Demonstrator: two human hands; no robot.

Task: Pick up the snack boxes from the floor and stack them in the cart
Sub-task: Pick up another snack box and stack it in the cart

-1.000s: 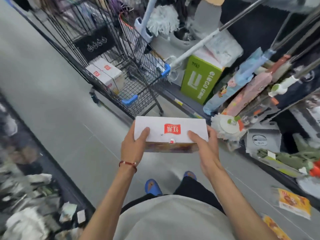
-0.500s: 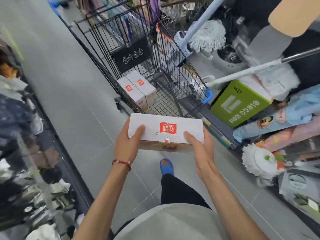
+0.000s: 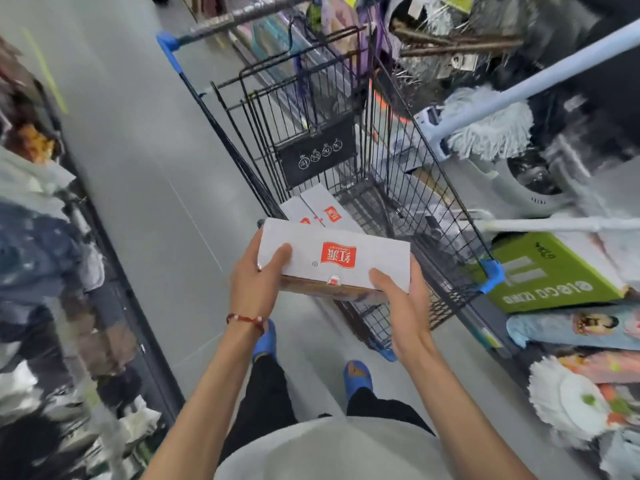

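I hold a white snack box point(image 3: 346, 251) with a red logo level in front of me. My left hand point(image 3: 254, 285) grips its left end, thumb on top. My right hand point(image 3: 401, 299) grips its right end the same way. The box hovers over the near end of the black wire cart point(image 3: 398, 188). Two more white snack boxes point(image 3: 325, 211) lie side by side on the cart's floor at its left side, partly hidden behind the held box.
Shelves of blurred goods line the left. On the right stand mops point(image 3: 491, 129), a green carton point(image 3: 550, 271) and packaged cleaning items. The grey floor aisle point(image 3: 138, 168) runs left of the cart. My feet in blue sandals point(image 3: 356, 375) stand just behind the cart.
I have stepped up to the cart; it now sits directly ahead and much closer. The held box has moved from short of the cart to over its near end. Both hands keep their grip.
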